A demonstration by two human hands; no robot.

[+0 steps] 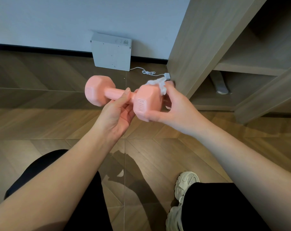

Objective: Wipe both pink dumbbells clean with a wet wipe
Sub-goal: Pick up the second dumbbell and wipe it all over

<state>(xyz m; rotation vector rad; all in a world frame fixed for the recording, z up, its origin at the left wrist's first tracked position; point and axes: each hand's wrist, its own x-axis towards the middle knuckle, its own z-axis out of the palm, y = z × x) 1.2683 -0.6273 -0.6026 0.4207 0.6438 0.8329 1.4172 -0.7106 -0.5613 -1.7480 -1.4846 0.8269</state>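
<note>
Left hand (115,114) closed around the bar of a pink dumbbell (118,95), held level above the floor (58,124) at mid-frame. Right hand (176,110) cups the near head, thumb under it, fingers pressing a crumpled white wipe (159,85) onto the head's top far edge. Far head juts left, bare. Behind: a white box (112,52) leaning on the wall, its cable (148,72) running to a wooden cabinet (208,47). Below: black trousers, one pale shoe (183,189).
</note>
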